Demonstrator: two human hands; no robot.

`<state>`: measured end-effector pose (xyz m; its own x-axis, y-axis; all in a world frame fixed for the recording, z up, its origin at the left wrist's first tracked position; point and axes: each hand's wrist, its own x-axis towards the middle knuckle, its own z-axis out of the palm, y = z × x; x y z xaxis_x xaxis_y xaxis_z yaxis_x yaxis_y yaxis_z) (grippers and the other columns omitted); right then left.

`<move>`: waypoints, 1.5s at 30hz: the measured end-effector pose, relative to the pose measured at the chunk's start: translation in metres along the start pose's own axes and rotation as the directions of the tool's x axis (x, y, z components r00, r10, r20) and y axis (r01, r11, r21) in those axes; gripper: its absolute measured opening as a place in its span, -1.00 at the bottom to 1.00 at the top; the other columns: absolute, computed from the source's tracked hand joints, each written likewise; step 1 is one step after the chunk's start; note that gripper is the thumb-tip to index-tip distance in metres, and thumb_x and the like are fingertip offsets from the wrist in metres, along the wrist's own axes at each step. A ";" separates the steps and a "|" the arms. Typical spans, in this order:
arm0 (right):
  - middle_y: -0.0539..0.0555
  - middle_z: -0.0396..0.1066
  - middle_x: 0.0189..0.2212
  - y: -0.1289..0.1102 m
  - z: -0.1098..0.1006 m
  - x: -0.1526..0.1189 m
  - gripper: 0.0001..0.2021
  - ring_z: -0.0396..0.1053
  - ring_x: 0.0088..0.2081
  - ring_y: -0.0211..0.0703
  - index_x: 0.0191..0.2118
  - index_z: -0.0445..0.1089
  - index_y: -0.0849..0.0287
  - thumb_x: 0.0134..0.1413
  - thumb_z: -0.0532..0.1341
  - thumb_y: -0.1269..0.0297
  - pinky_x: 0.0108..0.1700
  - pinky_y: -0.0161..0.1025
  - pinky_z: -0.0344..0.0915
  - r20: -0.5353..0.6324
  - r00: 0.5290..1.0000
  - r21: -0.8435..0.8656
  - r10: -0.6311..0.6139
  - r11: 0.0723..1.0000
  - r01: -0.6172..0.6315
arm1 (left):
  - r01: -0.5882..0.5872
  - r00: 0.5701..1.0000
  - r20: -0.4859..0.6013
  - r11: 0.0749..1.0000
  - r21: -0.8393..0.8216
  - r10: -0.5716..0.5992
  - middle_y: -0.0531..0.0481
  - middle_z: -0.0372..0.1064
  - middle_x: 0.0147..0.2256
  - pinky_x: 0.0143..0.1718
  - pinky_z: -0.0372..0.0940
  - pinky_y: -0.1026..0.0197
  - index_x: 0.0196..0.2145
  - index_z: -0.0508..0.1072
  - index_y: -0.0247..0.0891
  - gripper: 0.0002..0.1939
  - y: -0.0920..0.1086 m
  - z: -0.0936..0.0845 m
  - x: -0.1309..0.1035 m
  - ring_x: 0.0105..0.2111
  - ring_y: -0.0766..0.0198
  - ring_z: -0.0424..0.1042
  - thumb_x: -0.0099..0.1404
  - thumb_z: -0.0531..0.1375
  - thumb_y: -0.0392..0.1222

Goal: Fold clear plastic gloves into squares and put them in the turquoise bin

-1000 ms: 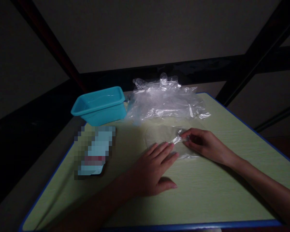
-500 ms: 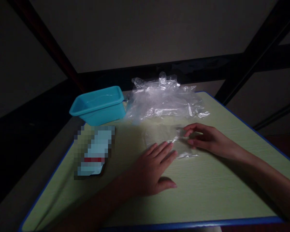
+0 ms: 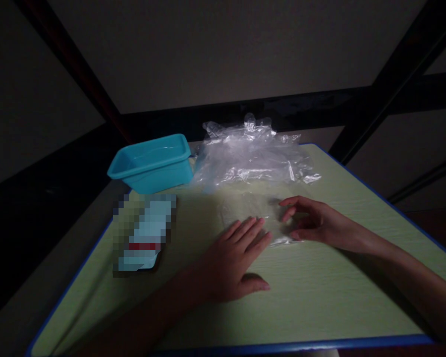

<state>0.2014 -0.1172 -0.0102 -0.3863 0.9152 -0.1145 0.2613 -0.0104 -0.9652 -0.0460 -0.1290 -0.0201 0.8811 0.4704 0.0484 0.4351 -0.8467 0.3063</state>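
Dim room, pale wall [image 3: 226,54] behind, dark band [image 3: 282,109] along it low down. Pale green table [image 3: 319,292] with a wood-grain look, blue edging [image 3: 319,343] all round where visible.

Far left: dark reddish bar [image 3: 70,64] slanting down toward the table's far left corner. Left side of tabletop: flat light-blue object [image 3: 152,230], mostly pixelated, dark rim at its near right; identity not readable. Just beyond it, turquoise basin [image 3: 159,176], upright at the far left edge.

Centre: left hand [image 3: 234,265] palm down, fingers slightly parted and straight, thumb spread wide. Fingertips lie on the near left part of a clear plastic piece [image 3: 241,203], covering some of it. Piece lies flat mid-table; outline faint. Beyond it, a crumpled clear plastic heap [image 3: 249,153], glossy, crowding the far side; left end right beside the basin, contact unclear.

Right of centre: right hand [image 3: 315,225] at the piece's right end, hiding that end. Fingers curled, a clear gap between index and thumb; nothing visible gripped. Contact with plastic: cannot tell. Far right: dark slanting post [image 3: 394,79] behind the table.
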 end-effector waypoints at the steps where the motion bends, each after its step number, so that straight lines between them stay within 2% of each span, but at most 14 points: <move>1: -0.01 0.26 -0.30 0.000 0.000 0.000 -0.52 0.30 -0.47 -0.37 -0.08 0.19 0.14 -0.19 0.33 0.34 -0.45 -0.31 0.35 0.005 1.000 -0.010 0.001 1.000 -0.001 | 0.017 1.000 -0.013 1.000 -0.017 -0.017 -0.31 -0.29 0.28 0.22 -0.20 -0.10 0.23 -0.05 -0.37 -0.21 0.000 -0.003 -0.001 0.28 0.01 -0.32 0.22 0.10 0.13; 4: -0.01 0.25 -0.29 -0.001 0.000 -0.001 -0.53 0.30 -0.47 -0.38 -0.08 0.19 0.15 -0.17 0.32 0.36 -0.47 -0.34 0.32 0.031 1.000 -0.023 0.000 1.000 0.001 | 0.139 0.981 -0.122 0.987 -0.081 -0.148 -0.30 -0.25 0.28 0.20 -0.10 -0.09 0.23 -0.05 -0.35 -0.28 -0.002 -0.015 -0.007 0.28 0.03 -0.24 0.24 0.11 0.01; 6: -0.01 0.25 -0.29 0.000 0.000 -0.001 -0.55 0.30 -0.47 -0.38 -0.10 0.19 0.15 -0.16 0.32 0.37 -0.47 -0.35 0.30 0.051 0.999 -0.019 -0.005 1.000 0.006 | 0.243 0.940 -0.214 0.962 -0.122 -0.264 -0.25 -0.07 0.24 0.18 -0.02 -0.06 0.19 0.05 -0.31 -0.42 -0.004 -0.023 -0.015 0.24 0.08 -0.07 0.28 0.06 -0.08; 8: -0.01 0.24 -0.29 0.000 0.001 -0.002 -0.56 0.28 -0.48 -0.39 -0.11 0.20 0.15 -0.17 0.31 0.39 -0.48 -0.36 0.29 0.059 0.998 -0.021 -0.010 1.000 0.011 | 0.315 0.905 -0.250 0.938 -0.147 -0.344 -0.18 0.13 0.16 0.15 0.06 -0.04 0.11 0.20 -0.27 -0.56 -0.006 -0.026 -0.024 0.17 0.11 0.10 0.28 0.05 -0.16; 13: -0.01 0.23 -0.29 0.003 0.003 -0.003 -0.57 0.24 -0.49 -0.40 -0.13 0.22 0.15 -0.19 0.32 0.42 -0.48 -0.36 0.28 0.052 0.998 -0.047 -0.021 0.999 0.024 | 0.365 0.862 -0.281 0.900 -0.237 -0.423 -0.11 0.32 0.01 0.07 0.18 0.00 -0.12 0.40 -0.23 -0.70 -0.007 -0.011 -0.040 0.02 0.13 0.28 0.17 0.09 -0.32; 15: -0.01 0.23 -0.28 0.003 0.004 -0.003 -0.54 0.26 -0.47 -0.39 -0.10 0.21 0.14 -0.20 0.32 0.41 -0.46 -0.35 0.29 0.053 0.998 -0.043 -0.026 0.999 0.028 | 0.401 0.810 -0.328 0.867 -0.295 -0.486 -0.12 0.38 -0.08 0.02 0.22 -0.01 -0.17 0.42 -0.24 -0.72 -0.005 -0.004 -0.040 -0.05 0.11 0.33 0.14 0.09 -0.32; 17: 0.00 0.23 -0.28 0.004 0.004 -0.003 -0.52 0.26 -0.47 -0.38 -0.08 0.20 0.13 -0.20 0.31 0.40 -0.45 -0.34 0.30 0.055 0.998 -0.046 -0.030 0.998 0.032 | 0.442 0.735 -0.363 0.810 -0.385 -0.573 -0.12 0.40 -0.17 -0.05 0.25 0.00 -0.20 0.41 -0.27 -0.74 -0.004 0.000 -0.036 -0.14 0.12 0.37 0.11 0.09 -0.32; 18: 0.00 0.23 -0.28 0.004 0.004 -0.003 -0.51 0.26 -0.47 -0.38 -0.08 0.19 0.13 -0.20 0.31 0.39 -0.45 -0.33 0.30 0.053 0.998 -0.053 -0.030 0.998 0.033 | 0.455 0.699 -0.356 0.770 -0.448 -0.620 -0.11 0.40 -0.23 -0.11 0.28 0.03 -0.21 0.39 -0.28 -0.74 -0.004 0.000 -0.034 -0.20 0.14 0.38 0.09 0.09 -0.32; 20: 0.00 0.24 -0.28 0.005 0.004 -0.002 -0.51 0.25 -0.48 -0.38 -0.07 0.20 0.12 -0.21 0.31 0.38 -0.47 -0.33 0.30 0.045 0.998 -0.066 -0.033 0.997 0.036 | 0.458 0.655 -0.294 0.675 -0.579 -0.696 -0.04 0.38 -0.34 -0.24 0.30 0.12 -0.21 0.35 -0.29 -0.72 -0.004 -0.001 -0.028 -0.33 0.21 0.38 0.07 0.09 -0.34; 22: 0.00 0.25 -0.29 0.006 0.004 -0.001 -0.51 0.24 -0.49 -0.37 -0.07 0.21 0.12 -0.21 0.31 0.36 -0.48 -0.32 0.30 0.038 0.999 -0.073 -0.035 0.997 0.038 | 0.451 0.636 -0.228 0.595 -0.665 -0.737 0.04 0.33 -0.43 -0.35 0.27 0.21 -0.19 0.30 -0.30 -0.69 -0.005 -0.002 -0.023 -0.43 0.27 0.35 0.06 0.08 -0.35; 24: 0.00 0.25 -0.30 0.007 0.004 -0.001 -0.52 0.24 -0.50 -0.38 -0.08 0.23 0.12 -0.21 0.31 0.36 -0.48 -0.32 0.31 0.033 0.998 -0.081 -0.044 0.996 0.046 | 0.457 0.621 -0.198 0.556 -0.695 -0.758 0.09 0.29 -0.47 -0.40 0.23 0.25 -0.15 0.26 -0.30 -0.65 -0.005 -0.003 -0.018 -0.47 0.31 0.31 0.05 0.09 -0.36; 33: 0.01 0.25 -0.29 0.002 0.005 -0.003 -0.54 0.27 -0.48 -0.35 -0.06 0.20 0.12 -0.16 0.30 0.34 -0.46 -0.30 0.33 0.050 0.997 -0.105 -0.053 0.993 0.058 | 0.442 0.549 -0.205 0.490 -0.751 -0.810 0.19 0.26 -0.52 -0.39 0.20 0.27 -0.09 0.17 -0.26 -0.55 0.000 0.001 -0.008 -0.50 0.35 0.28 0.02 0.13 -0.40; 38: 0.01 0.25 -0.29 0.003 0.004 -0.003 -0.54 0.28 -0.45 -0.33 -0.06 0.19 0.13 -0.15 0.29 0.34 -0.44 -0.30 0.33 0.058 0.997 -0.099 -0.059 0.993 0.064 | 0.380 0.547 -0.172 0.426 -0.821 -0.819 0.20 0.28 -0.54 -0.40 0.20 0.27 -0.12 0.15 -0.27 -0.58 -0.003 -0.001 -0.009 -0.51 0.35 0.30 0.02 0.14 -0.37; 45: 0.02 0.26 -0.28 0.004 0.004 -0.003 -0.54 0.25 -0.48 -0.35 -0.06 0.19 0.13 -0.14 0.28 0.35 -0.48 -0.32 0.28 0.055 0.997 -0.114 -0.058 0.991 0.064 | 0.411 0.542 -0.144 0.411 -0.814 -0.828 0.26 0.26 -0.57 -0.42 0.18 0.29 -0.12 0.15 -0.24 -0.51 -0.001 -0.002 -0.006 -0.54 0.37 0.27 -0.04 0.16 -0.38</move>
<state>0.1999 -0.1218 -0.0142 -0.4490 0.8907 -0.0714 0.3357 0.0941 -0.9373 -0.0520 -0.1304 -0.0189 0.0902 0.9918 -0.0903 0.3903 0.0482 0.9194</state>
